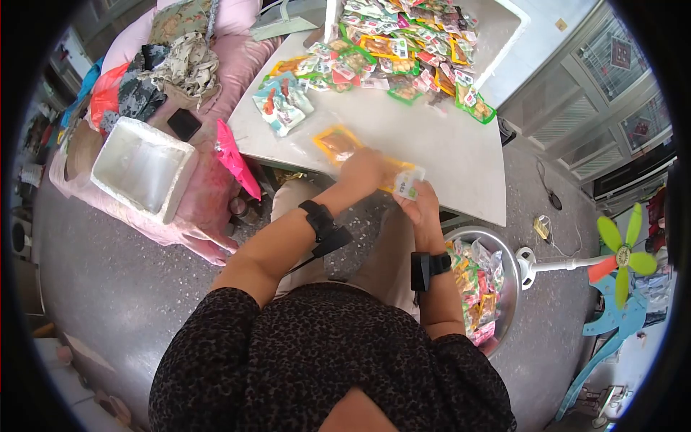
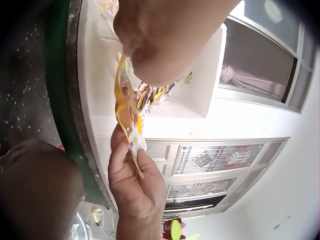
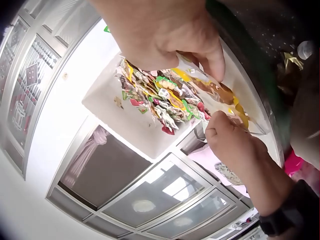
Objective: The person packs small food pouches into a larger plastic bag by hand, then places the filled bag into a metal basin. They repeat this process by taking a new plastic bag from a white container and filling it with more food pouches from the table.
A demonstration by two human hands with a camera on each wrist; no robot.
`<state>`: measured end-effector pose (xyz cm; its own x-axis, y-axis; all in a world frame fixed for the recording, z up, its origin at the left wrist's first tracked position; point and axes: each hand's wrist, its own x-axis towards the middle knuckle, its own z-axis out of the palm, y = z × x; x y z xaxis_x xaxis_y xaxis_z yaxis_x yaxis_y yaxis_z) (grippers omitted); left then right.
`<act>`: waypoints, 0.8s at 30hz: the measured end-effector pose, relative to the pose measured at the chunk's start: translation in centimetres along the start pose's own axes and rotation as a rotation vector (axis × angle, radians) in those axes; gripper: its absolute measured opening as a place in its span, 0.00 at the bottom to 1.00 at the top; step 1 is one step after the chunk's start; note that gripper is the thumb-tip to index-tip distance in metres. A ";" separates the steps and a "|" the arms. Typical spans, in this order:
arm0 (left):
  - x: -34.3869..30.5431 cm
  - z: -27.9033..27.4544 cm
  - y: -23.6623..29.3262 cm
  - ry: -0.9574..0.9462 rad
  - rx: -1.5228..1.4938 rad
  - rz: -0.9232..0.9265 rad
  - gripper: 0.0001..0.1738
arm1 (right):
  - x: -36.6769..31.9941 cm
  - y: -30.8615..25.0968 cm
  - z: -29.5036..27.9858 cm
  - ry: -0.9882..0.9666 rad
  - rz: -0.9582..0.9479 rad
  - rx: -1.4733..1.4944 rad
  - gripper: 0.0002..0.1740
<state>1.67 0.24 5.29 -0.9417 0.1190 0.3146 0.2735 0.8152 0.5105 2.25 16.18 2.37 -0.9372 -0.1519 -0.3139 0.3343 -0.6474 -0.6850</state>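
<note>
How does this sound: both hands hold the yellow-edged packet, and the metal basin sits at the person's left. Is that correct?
The side is wrong: the head view shows the metal basin at the person's right. The rest stands: the left hand and right hand hold the yellow-edged packet.

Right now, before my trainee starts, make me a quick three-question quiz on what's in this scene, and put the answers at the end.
1. Multiple choice: What does the right hand pinch?
a) a pink bag
b) a yellow-edged packet
c) a fan blade

2. True or false: The white box at the far end of the table is empty.

3. Fill in the blank: The metal basin stands on the person's ____ side.

Key:
1. b
2. False; it holds many packets.
3. right
</note>
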 end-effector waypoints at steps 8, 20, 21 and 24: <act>-0.2 0.8 0.4 -0.056 0.073 -0.024 0.08 | 2.8 3.9 1.5 -0.196 0.053 -0.108 0.07; -1.0 0.2 -0.4 -0.012 -0.178 0.014 0.09 | 2.7 2.4 3.9 -0.170 0.182 -0.560 0.04; -1.0 0.2 -0.5 -0.005 -0.184 0.032 0.09 | 2.8 2.8 4.2 -0.170 0.145 -0.531 0.05; -0.2 0.8 -0.6 0.014 -0.193 -0.028 0.08 | 2.9 3.0 5.4 -0.219 0.152 -0.328 0.07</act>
<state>1.52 0.21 4.24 -0.9472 0.0887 0.3080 0.2806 0.6939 0.6631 0.04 9.82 2.98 -0.8619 -0.4055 -0.3044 0.4509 -0.3383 -0.8260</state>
